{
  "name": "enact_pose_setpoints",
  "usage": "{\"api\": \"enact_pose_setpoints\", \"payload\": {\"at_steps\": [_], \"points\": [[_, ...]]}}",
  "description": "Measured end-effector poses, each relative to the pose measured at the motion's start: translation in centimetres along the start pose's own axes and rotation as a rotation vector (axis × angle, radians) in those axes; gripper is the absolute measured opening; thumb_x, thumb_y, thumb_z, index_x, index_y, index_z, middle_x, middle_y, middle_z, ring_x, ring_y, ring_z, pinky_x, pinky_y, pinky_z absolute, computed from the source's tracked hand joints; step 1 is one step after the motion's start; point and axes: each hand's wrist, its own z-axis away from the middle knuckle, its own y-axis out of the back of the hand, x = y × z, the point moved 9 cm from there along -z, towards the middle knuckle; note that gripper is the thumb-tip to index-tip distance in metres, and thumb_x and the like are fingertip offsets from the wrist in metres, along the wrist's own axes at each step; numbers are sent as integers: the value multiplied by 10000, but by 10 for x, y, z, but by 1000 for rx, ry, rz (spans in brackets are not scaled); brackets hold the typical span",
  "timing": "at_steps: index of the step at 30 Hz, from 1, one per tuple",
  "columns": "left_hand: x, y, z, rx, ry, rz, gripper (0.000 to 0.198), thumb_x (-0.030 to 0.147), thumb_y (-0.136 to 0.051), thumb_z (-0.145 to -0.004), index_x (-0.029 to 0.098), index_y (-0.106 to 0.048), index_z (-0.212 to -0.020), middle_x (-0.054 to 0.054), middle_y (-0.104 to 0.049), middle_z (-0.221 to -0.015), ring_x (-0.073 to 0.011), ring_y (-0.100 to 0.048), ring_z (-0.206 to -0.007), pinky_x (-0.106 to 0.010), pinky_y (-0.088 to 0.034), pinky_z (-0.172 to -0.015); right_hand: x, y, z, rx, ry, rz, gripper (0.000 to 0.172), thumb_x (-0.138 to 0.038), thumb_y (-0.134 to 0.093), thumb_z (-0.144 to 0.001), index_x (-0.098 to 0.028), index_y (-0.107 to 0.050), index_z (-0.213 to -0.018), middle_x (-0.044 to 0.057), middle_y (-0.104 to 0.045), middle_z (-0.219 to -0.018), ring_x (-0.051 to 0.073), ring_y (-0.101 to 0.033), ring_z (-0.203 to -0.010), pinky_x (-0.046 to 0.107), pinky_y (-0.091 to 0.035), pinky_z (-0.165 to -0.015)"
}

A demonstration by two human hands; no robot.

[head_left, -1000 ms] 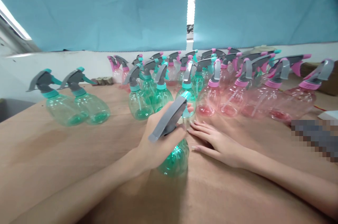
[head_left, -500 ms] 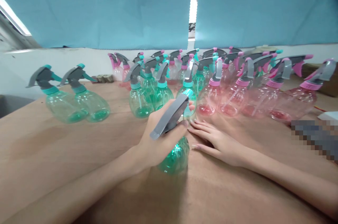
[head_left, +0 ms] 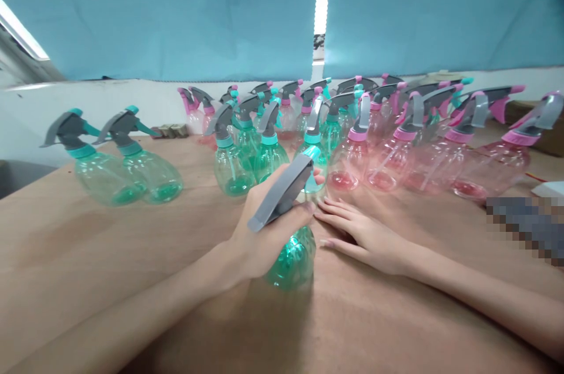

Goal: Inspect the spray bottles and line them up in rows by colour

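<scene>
My left hand (head_left: 264, 239) is wrapped around the neck of a green spray bottle (head_left: 293, 259) with a grey trigger head and a teal nozzle. The bottle is close in front of me; its collar and trigger are mostly hidden by the fingers. Beside it on the right, my right hand (head_left: 363, 236) lies on the tabletop with its fingers stretched out and apart, holding nothing. Its fingertips come near the held bottle; whether they touch it I cannot tell. Just beyond both hands stand a green spray bottle (head_left: 235, 171) and a pink spray bottle (head_left: 346, 168).
Several more green and pink spray bottles crowd the back of the wooden table (head_left: 88, 262). Two green bottles (head_left: 161, 177) stand apart at the left. Small blocks (head_left: 171, 130) lie behind them. A pixelated dark object (head_left: 529, 227) is at the right, and a blue sheet (head_left: 189, 16) hangs behind.
Both hands and the held bottle keep nearly the same place. Only a slight shift of the whole view shows.
</scene>
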Motion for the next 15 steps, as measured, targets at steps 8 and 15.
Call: {"api": "enact_pose_setpoints", "payload": {"at_steps": [8, 15], "points": [[3, 2, -2, 10, -47, 55, 166, 93, -520, -769, 204, -545, -890, 37, -546, -835, -103, -491, -727, -233, -407, -694, 0, 1, 0, 7, 10, -7, 613, -540, -449, -949, -221, -383, -1469, 83, -346, -1535, 292, -253, -1432, 524, -270, -1146], [8, 5, -1, 27, -69, -19, 107, 115, -526, -759, 200, -534, -823, 26, -565, -820, -123, -538, -729, -241, -418, -653, 1, 1, 1, 8, -7, -10, 612, -551, -452, -943, -222, -404, -1458, 81, -339, -1537, 292, -254, -1431, 521, -272, -1146]]}}
